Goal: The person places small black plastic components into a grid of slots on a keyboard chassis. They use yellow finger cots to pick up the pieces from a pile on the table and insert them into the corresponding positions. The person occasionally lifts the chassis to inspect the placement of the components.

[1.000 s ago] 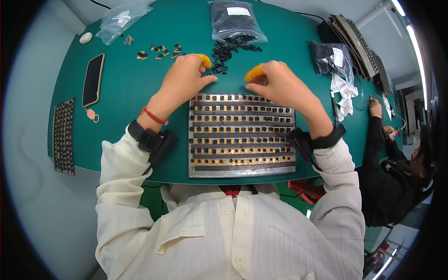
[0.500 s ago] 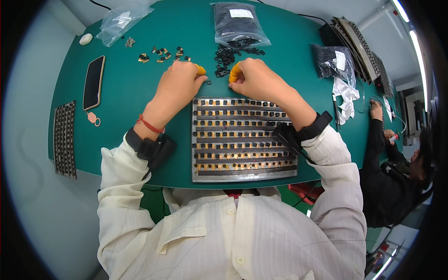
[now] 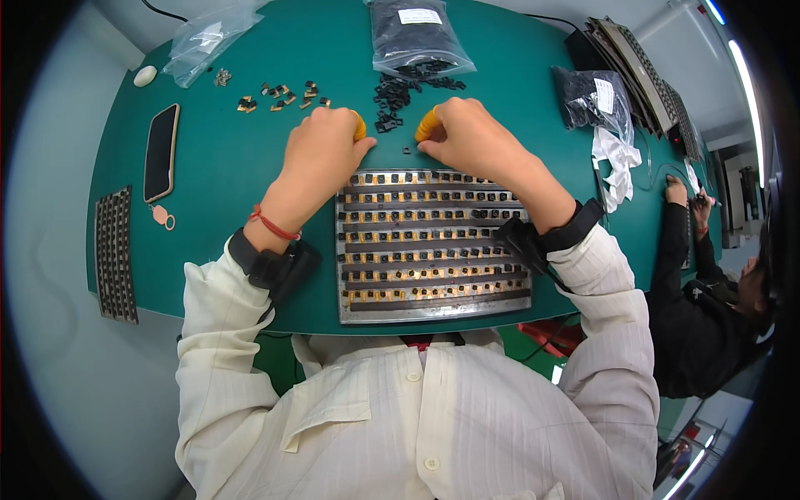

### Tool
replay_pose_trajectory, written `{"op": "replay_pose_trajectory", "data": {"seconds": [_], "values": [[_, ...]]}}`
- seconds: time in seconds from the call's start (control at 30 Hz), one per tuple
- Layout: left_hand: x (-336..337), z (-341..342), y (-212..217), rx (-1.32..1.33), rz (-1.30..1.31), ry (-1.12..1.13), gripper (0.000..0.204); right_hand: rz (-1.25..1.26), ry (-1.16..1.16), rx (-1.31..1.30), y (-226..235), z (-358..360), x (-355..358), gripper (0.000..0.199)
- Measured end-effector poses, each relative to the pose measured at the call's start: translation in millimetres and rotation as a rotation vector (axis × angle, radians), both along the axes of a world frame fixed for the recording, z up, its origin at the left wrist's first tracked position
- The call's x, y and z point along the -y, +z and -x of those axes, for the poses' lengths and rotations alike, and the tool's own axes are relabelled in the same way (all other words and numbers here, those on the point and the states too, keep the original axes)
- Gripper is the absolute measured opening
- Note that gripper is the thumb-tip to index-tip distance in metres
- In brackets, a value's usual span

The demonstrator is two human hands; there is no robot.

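My left hand (image 3: 323, 148) is closed in a pinch above the far left corner of a metal tray (image 3: 433, 315). A yellow finger cot covers its index finger. Opposite it, my right hand (image 3: 477, 142), also wearing a yellow finger cot, is closed with thumb and index finger together. What either pinch holds, if anything, is hidden. Between the hands, close to the right thumb, one small black piece (image 3: 407, 151) lies on the green mat. Rows of small black parts with gold-coloured strips fill the tray. Just beyond my hands lies a pile of black pieces (image 3: 390, 104).
Gold-and-black parts (image 3: 283, 96) lie scattered at the far left, near a phone (image 3: 161, 152). A clear bag of black pieces (image 3: 417, 37) lies behind the pile. Another bag (image 3: 593, 100) and stacked trays (image 3: 629, 75) stand right. A co-worker's hand (image 3: 676, 190) works at far right.
Both hands have shifted slightly right relative to the tray. A small black piece now lies near the right thumb; earlier one lay beside the left thumb. The whole view has shifted a little.
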State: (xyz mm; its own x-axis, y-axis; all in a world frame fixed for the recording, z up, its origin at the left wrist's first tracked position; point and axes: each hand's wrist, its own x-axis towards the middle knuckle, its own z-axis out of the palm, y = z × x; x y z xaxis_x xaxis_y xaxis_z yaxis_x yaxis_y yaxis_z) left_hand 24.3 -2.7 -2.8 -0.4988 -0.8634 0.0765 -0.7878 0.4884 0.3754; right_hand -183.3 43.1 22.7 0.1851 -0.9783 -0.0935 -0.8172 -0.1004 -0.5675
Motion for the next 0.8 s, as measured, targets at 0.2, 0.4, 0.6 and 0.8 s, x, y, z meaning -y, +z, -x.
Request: {"op": "replay_pose_trajectory", "data": {"seconds": [0.2,0.4,0.6,0.8], "values": [[-1,0,0,-0.076,-0.017,0.004,0.017,0.029,-0.026,-0.062,-9,-17,2,0.021],[-3,-9,5,-0.198,-0.106,-0.072,0.016,0.146,0.012,-0.069,-21,-19,2,0.016],[-72,-30,21,-0.188,-0.170,-0.358,0.014,0.122,-0.025,0.032,-18,-15,-2,0.012],[-116,-30,20,-0.161,-0.194,-0.485,0.013,0.094,-0.013,-0.059,-14,-18,-8,0.016]]}}
